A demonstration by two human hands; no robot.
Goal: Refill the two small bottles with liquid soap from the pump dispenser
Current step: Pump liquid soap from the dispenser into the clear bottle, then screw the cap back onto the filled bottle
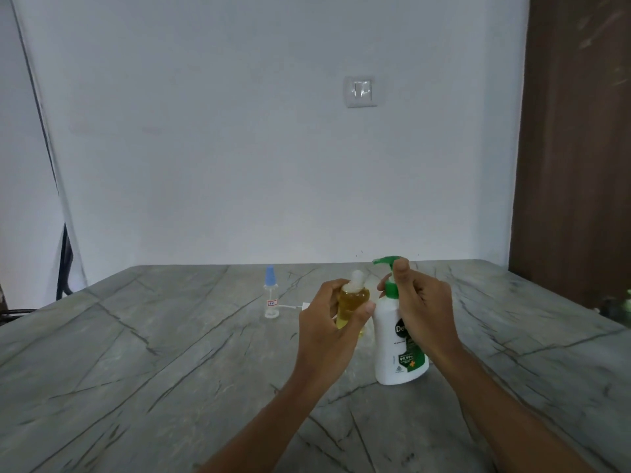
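My left hand (329, 322) grips a small clear bottle (351, 302) of yellow liquid, its white top just below and left of the green nozzle. The white pump dispenser (392, 346) with a green pump head (387, 261) stands on the grey marble table (136, 353). My right hand (421, 305) wraps around the dispenser's neck, thumb on top of the pump head. A second small clear bottle (271, 295) with a blue cap stands upright farther back to the left, apart from both hands.
A white cable and plug (295, 306) lie on the table behind my left hand. The table's far edge meets a white wall with a switch plate (361, 91). A brown wooden panel (577, 148) stands at the right.
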